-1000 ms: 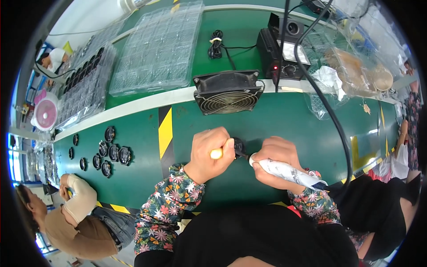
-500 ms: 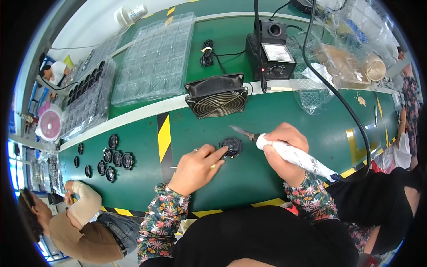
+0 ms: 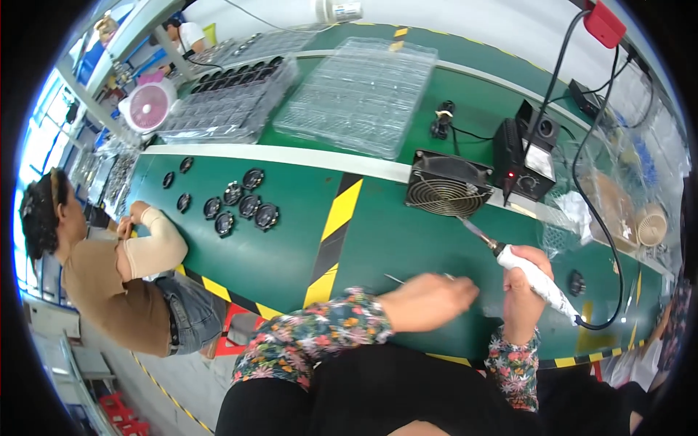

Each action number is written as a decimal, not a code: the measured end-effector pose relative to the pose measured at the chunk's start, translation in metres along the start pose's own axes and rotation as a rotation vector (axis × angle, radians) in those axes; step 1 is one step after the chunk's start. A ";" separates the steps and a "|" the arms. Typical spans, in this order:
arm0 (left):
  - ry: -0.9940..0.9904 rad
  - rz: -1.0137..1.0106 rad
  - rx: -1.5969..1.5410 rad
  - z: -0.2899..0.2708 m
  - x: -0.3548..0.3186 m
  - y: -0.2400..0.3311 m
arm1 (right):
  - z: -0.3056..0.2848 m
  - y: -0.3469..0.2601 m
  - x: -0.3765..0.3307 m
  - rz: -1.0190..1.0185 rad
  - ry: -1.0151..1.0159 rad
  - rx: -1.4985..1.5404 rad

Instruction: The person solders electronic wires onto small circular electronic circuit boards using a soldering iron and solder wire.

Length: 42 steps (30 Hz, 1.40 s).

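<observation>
In my right hand point(image 3: 526, 287) is a soldering iron point(image 3: 534, 277), its grip wrapped in white and its tip angled up and left, just below the black fan. My left hand point(image 3: 430, 301) hovers over the green table to its left, fingers curled together and slightly blurred. What they hold, if anything, is hidden. A thin pale tip point(image 3: 393, 279) shows by the left wrist; whether it belongs to something in the hand, I cannot tell. One round black part point(image 3: 576, 283) lies on the table to the right of the iron, apart from both hands.
Several round black parts point(image 3: 248, 206) lie at the left. Behind stand a black fan point(image 3: 448, 186), a soldering station point(image 3: 525, 163) and clear plastic trays point(image 3: 360, 94). The iron's black cord point(image 3: 616, 251) loops on the right. Another person point(image 3: 120, 272) sits at the left.
The view has swung left. My left hand has let go of the round black part, which now lies farther right, beyond the iron. The right hand still holds the iron.
</observation>
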State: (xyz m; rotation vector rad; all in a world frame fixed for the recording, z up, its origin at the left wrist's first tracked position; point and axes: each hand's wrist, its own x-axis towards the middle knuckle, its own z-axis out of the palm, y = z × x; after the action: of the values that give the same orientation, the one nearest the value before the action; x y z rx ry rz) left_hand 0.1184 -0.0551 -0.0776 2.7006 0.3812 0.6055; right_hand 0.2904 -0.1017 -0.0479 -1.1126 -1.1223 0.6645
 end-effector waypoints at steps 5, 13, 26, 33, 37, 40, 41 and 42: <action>0.426 -0.736 0.374 -0.069 -0.095 -0.048 | 0.007 0.004 -0.004 0.008 -0.101 0.085; 0.405 -1.082 0.710 -0.101 -0.170 -0.084 | 0.026 -0.004 -0.003 0.165 0.016 0.148; 0.101 -0.259 0.123 -0.033 -0.051 -0.038 | 0.034 0.011 -0.010 0.098 0.066 0.003; 0.031 -0.255 0.086 -0.037 -0.032 -0.032 | 0.024 0.010 -0.004 -0.016 -0.007 -0.207; 0.405 -0.191 -0.077 -0.072 -0.014 -0.033 | 0.022 0.015 0.000 -0.038 0.025 -0.196; 0.607 -0.280 -0.455 -0.080 0.000 -0.028 | 0.020 0.015 0.000 -0.029 -0.008 -0.214; 0.685 -0.177 -0.492 -0.072 0.003 -0.034 | 0.019 0.016 0.000 -0.097 -0.033 -0.264; 0.764 -0.077 -0.525 -0.065 0.004 -0.041 | 0.018 0.018 0.001 -0.164 -0.062 -0.311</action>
State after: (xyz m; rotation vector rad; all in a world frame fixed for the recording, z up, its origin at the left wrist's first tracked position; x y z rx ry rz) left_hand 0.0848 0.0008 -0.0367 1.8705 0.4269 1.4714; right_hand 0.2755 -0.0880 -0.0637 -1.2514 -1.3870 0.4060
